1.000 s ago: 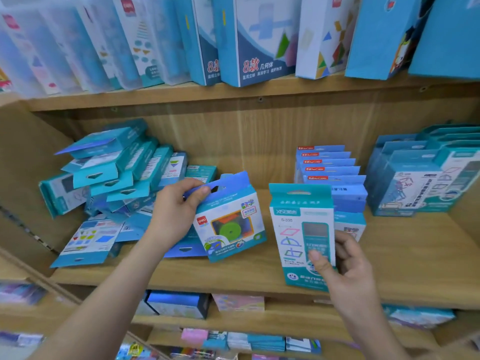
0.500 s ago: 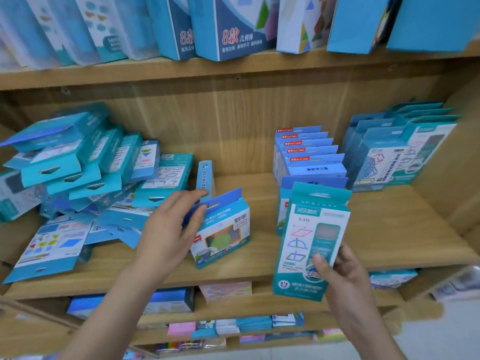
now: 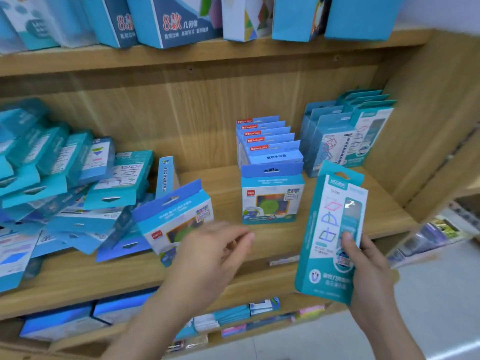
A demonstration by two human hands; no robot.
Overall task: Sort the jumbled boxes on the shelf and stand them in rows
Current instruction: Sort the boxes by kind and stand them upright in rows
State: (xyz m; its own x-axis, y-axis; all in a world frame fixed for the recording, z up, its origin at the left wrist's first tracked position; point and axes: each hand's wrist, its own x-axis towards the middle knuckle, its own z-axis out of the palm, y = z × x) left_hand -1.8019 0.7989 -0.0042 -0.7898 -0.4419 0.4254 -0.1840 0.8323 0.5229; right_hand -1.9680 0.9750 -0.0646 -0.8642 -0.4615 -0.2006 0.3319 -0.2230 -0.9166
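Observation:
My right hand [image 3: 363, 266] grips a tall teal box [image 3: 333, 229] with shape drawings, held in the air in front of the shelf's front edge. My left hand [image 3: 210, 253] hovers empty, fingers loosely curled, just in front of a small blue box [image 3: 172, 216] that leans tilted against the jumbled heap of teal and blue boxes [image 3: 65, 183] on the left. A row of small blue boxes [image 3: 270, 175] stands upright in the middle of the wooden shelf [image 3: 272, 245]. Rows of tall teal boxes [image 3: 348, 133] stand at the back right.
The shelf above carries large upright blue boxes [image 3: 179, 19]. The shelf's right side wall [image 3: 426, 120] rises beside the teal rows. Lower shelves [image 3: 233, 318] hold flat packs. Bare wood shows between the blue row and the heap.
My left hand has let go of the small blue box and drawn back toward me. The right hand has carried the tall teal box to the right. The view has swung right.

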